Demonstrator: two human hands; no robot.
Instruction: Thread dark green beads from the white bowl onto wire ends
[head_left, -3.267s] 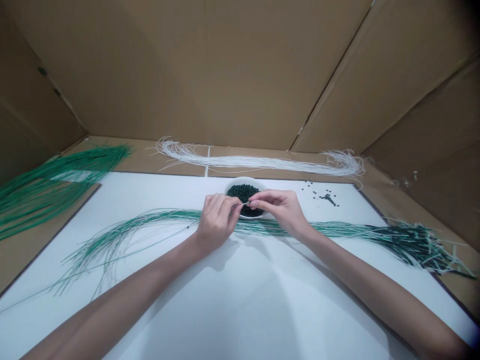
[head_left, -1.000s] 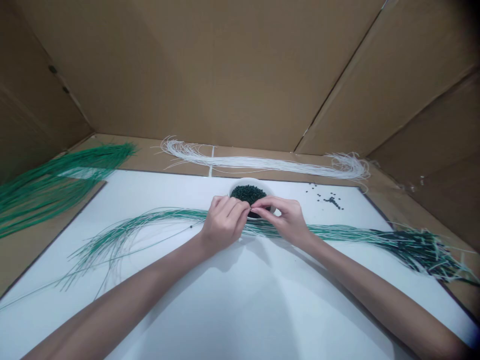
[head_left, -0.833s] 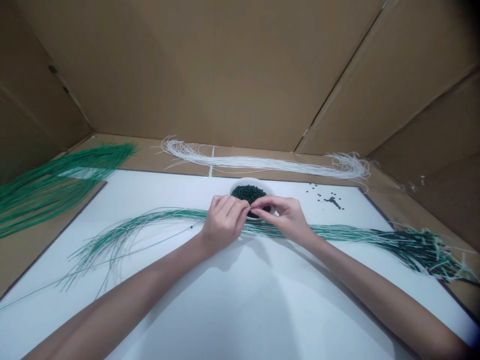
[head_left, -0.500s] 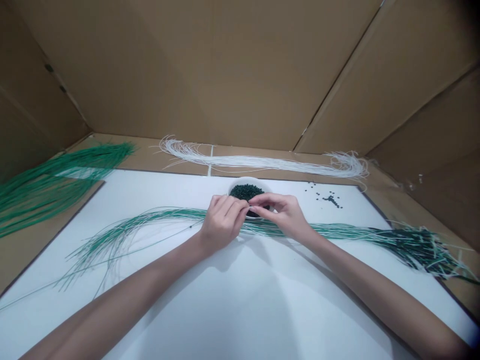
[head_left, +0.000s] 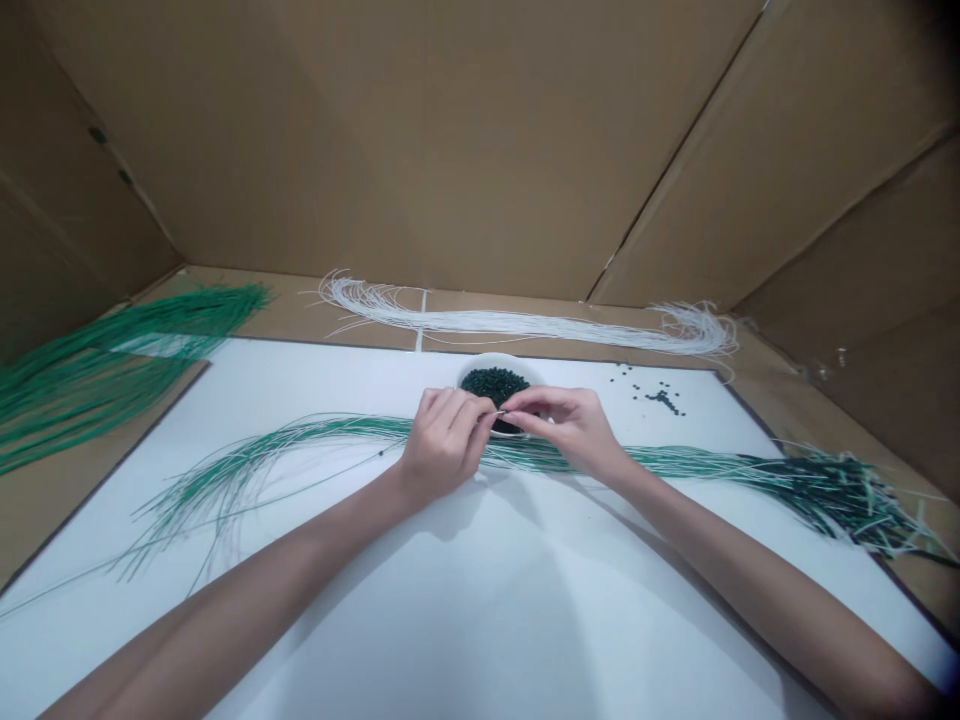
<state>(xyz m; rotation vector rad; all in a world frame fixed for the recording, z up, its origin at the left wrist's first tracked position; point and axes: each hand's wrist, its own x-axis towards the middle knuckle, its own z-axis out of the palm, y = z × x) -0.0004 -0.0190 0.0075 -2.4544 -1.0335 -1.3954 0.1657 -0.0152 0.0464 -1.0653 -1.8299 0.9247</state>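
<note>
My left hand (head_left: 444, 440) is closed in a pinch on a thin strand, whose pale tip pokes out between its thumb and forefinger. My right hand (head_left: 570, 425) meets it fingertip to fingertip, pinching a tiny dark bead (head_left: 503, 411) at that tip; how far the strand passes through the bead is too small to tell. Just behind the fingers stands a white bowl (head_left: 491, 358) heaped with dark green beads (head_left: 493, 382). Under both hands lies a long bundle of green and white strands (head_left: 675, 461). A single dark bead (head_left: 380, 453) sits on a strand left of my left wrist.
Loose dark beads (head_left: 663, 400) are scattered on the white board (head_left: 480, 600) at the right. A white strand bundle (head_left: 525, 324) lies along the back, green strands (head_left: 112, 370) at the left. Cardboard walls (head_left: 420, 150) enclose the back and sides. The bundle's right end (head_left: 855, 500) is thick with dark pieces.
Both hands stay over the bowl's front edge, with small fingertip movements. The dark bead now shows between the fingertips, where half a second ago mostly the pale tip was visible. The view shifted slightly.
</note>
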